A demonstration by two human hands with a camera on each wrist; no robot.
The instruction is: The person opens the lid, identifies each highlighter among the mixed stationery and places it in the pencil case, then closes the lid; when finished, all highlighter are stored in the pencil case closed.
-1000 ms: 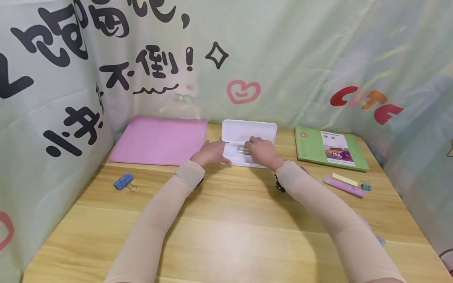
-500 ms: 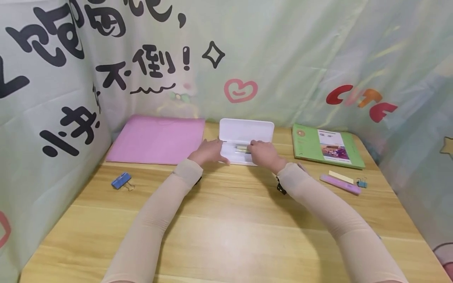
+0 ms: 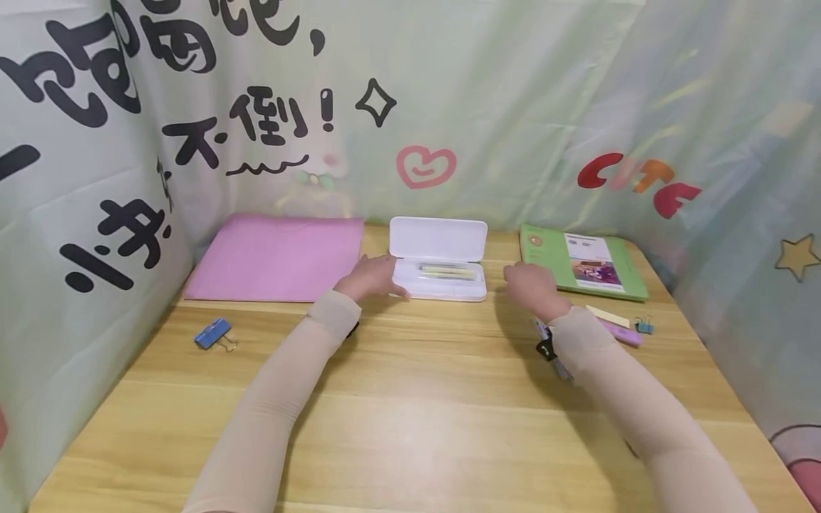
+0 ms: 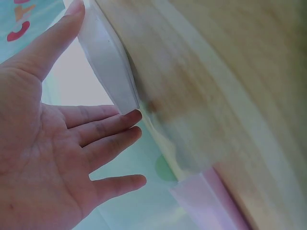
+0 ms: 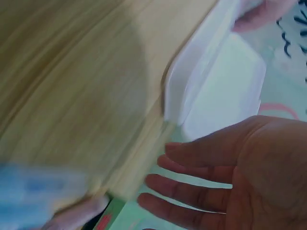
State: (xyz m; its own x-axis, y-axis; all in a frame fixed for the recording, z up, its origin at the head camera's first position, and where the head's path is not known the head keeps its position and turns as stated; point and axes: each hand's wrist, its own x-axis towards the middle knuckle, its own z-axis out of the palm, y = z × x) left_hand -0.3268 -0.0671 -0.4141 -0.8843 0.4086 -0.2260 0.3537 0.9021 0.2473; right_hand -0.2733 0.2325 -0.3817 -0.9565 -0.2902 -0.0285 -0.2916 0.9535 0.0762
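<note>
Touching the white case with the left hand

A wooden tabletop is supporting the items. At the left, a blue binder clip is lying in front of a pink folder. Right of the folder, the left hand is touching the left end of the case; its thumb and fingers are spreading apart, with the thumb extending near the front edge. The case is sitting at the rear centre, its lid standing raised behind the tray. Several slender items, too small to identify, are lying lengthwise inside the tray.

Just right of the case and apart from it, the right hand is extending its thumb and relaxed fingers, pinching nothing. A green book is lying behind the right hand. Farther right, a cream strip and a purple marker, partly hidden by the sleeve, are lying beside a teal binder clip.
</note>
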